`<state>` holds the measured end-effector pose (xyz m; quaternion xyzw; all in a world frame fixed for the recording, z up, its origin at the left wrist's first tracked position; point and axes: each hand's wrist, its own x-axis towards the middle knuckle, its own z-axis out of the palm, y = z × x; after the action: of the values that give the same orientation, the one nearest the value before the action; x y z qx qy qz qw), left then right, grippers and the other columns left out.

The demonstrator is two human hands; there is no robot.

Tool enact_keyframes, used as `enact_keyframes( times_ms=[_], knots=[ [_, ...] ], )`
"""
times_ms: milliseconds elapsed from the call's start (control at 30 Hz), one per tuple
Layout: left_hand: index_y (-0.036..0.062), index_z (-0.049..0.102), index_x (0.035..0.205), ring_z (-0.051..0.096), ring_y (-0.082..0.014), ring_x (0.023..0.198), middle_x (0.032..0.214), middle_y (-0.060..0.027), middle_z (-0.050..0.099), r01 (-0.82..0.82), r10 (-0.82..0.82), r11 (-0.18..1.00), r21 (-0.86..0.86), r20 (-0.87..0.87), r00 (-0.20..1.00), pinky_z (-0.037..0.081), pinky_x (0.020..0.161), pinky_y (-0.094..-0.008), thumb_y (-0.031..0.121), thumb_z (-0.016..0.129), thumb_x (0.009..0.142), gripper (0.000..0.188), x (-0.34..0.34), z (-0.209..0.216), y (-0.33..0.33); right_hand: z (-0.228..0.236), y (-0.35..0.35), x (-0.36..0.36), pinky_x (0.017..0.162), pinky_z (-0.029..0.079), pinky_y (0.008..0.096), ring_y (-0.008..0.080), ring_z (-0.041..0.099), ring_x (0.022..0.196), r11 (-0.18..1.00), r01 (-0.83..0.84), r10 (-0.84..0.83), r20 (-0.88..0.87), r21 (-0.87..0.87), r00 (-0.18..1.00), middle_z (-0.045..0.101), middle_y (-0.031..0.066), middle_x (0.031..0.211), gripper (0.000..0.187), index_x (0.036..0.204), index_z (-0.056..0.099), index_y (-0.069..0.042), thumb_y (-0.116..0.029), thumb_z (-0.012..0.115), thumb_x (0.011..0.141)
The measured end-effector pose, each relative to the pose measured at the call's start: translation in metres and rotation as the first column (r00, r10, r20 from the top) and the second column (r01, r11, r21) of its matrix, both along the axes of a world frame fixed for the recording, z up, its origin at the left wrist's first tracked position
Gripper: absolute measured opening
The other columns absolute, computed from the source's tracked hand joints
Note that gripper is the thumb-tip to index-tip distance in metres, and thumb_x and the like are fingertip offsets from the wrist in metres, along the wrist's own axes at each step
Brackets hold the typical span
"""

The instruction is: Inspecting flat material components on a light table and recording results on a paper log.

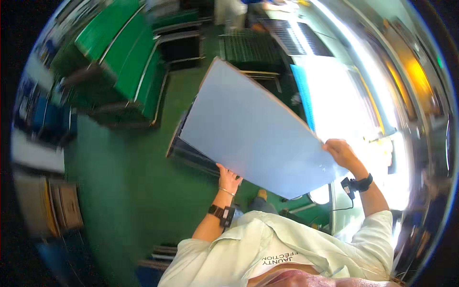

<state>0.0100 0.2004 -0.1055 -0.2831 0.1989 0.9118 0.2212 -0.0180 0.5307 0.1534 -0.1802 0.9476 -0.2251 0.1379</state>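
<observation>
A large flat pale blue-grey panel [253,129] with a thin brownish edge is held out in front of my body, slanting across the view. My left hand [228,180] grips its near left edge, with the thumb up at the rim and the other fingers partly hidden. At the panel's right side, my right hand [340,153] is closed round the edge, its fingertips curled out of sight. Below the panel's left side shows a dark stack or frame [191,155], mostly covered by the panel.
Green stacked panels or boxes [119,62] stand at the far left on a green floor [119,167]. A brightly lit worktable [344,100] with a blue strip [303,95] lies to the right. Brown boards [64,205] lean at the left. Another person [234,12] is partly visible at the back.
</observation>
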Motion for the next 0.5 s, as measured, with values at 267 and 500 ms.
enact_keyframes(
  times_ms=[267,500],
  knots=[
    [0.0175,0.033,0.127,0.050,-0.0209,0.113,0.127,-0.0058,0.046,0.661,-0.671,0.723,-0.200,-0.430,0.604,0.041,0.095,-0.0407,0.030,0.041,0.095,0.035,0.022,0.117,0.097,-0.059,0.151,0.195,0.067,0.041,0.0282,0.0159,0.048,0.068,0.282,0.921,-0.949,-0.216,-0.268,0.228,0.058,0.0084,0.074,0.030,0.094,0.058,0.005,-0.023,0.047,0.093],
    [0.0175,0.040,0.104,0.054,-0.0134,0.098,0.110,-0.0001,0.051,0.879,-0.921,0.307,-0.365,-0.346,0.178,0.045,0.091,-0.0364,0.027,0.043,0.095,0.014,0.062,0.127,0.160,-0.106,0.164,0.374,0.062,0.040,0.0283,0.0130,0.046,0.065,-0.034,0.929,-0.967,-0.222,-0.368,-0.123,0.053,0.0059,0.065,0.030,0.085,0.058,0.004,-0.024,0.051,0.091]
  ],
)
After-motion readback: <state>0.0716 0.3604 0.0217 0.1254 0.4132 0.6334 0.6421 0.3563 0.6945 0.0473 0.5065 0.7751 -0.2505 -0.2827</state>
